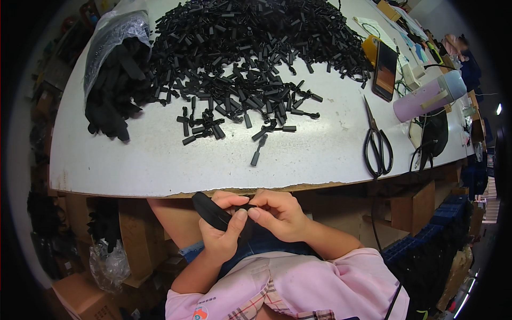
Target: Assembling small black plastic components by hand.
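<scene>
Just in front of the table's near edge, my left hand [223, 229] is closed around a folded black zipper tape [209, 212], whose loop sticks out to the left past the fingers. My right hand [281, 214] pinches at the tape's end, thumb and fingertips meeting those of the left. Anything small between the fingertips is covered. On the table lie several black zipper sliders with long pulls; a single slider [259, 150] is nearest to my hands. Behind it rises a large heap of zipper sliders [250, 37].
A clear plastic bag [122, 25] of black strips [114, 90] stands at the left of the white table [133, 165]. To the right are black-handled scissors [377, 146], a phone [384, 72], a yellow tape roll [369, 49] and a lilac bottle [426, 100]. Cardboard boxes [413, 208] sit below.
</scene>
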{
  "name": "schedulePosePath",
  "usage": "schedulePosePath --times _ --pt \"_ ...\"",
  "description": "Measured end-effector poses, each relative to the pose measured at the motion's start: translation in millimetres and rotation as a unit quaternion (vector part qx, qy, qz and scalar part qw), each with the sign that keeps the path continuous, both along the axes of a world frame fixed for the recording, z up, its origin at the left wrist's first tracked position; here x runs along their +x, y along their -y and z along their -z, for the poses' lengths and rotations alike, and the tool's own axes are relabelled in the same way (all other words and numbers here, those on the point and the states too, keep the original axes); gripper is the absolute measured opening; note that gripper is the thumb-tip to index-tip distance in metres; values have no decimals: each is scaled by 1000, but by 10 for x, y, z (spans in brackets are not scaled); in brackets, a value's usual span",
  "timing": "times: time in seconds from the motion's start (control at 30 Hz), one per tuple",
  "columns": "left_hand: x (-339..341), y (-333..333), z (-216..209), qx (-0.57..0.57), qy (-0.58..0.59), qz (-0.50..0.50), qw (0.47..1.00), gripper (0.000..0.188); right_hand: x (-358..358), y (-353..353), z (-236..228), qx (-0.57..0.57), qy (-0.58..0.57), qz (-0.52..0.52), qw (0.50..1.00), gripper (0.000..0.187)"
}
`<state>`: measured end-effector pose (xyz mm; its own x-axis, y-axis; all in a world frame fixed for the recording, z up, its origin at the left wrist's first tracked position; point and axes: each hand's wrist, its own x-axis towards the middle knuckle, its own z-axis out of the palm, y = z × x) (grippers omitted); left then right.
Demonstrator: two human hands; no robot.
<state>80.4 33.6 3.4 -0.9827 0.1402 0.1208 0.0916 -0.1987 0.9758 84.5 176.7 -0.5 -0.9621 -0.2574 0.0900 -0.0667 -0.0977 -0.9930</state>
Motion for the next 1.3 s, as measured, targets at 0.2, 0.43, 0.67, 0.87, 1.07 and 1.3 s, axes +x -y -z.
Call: schedulePosePath --times 0.2,0.43,0.67,0.87,1.07,1.3 --pt "-9 69 -59 14 44 73 996 17 -4 -43 -63 -132 153 -52 978 9" --pt "-7 50 -42 66 148 46 986 17 -46 -15 -14 129 -233 70 961 9" --pt "40 67 -39 4 57 31 998 9 -53 -35 -142 109 -188 64 974 12" --pt "58 64 -54 96 101 71 988 13 -104 -119 -103 74 -88 -115 987 12" --pt "-11 200 27 33 143 52 988 44 -40 68 -56 187 -258 84 944 22" --pt "12 72 19 13 94 127 987 58 -87 120 -62 189 -348 75 915 20"
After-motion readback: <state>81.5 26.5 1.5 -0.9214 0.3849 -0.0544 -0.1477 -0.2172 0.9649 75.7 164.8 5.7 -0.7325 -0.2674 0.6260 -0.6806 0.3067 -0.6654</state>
